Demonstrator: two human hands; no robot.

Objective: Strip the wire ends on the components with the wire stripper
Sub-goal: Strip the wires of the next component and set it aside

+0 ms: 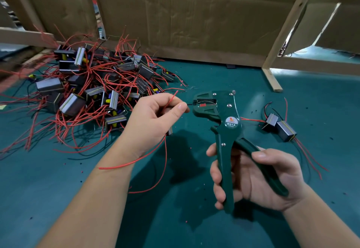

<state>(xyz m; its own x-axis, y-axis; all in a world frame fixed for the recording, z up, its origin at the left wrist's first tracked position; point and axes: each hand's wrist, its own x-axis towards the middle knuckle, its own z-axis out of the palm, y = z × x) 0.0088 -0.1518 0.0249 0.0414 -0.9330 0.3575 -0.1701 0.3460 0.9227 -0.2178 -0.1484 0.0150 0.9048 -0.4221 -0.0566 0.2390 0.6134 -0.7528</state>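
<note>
Right hand [268, 179] grips wire stripper [224, 115] over teal mat [29, 199], cardboard wall [185, 14] behind.

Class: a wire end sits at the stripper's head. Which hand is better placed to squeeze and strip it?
Right hand: it grips both handles of the wire stripper. The left hand pinches the wire.

Component pile [93, 92] on table [175, 228] at ten o'clock, wire stripper [229, 111] centre, two components [285, 131] at three o'clock, cardboard wall [185, 19] behind at twelve
</note>
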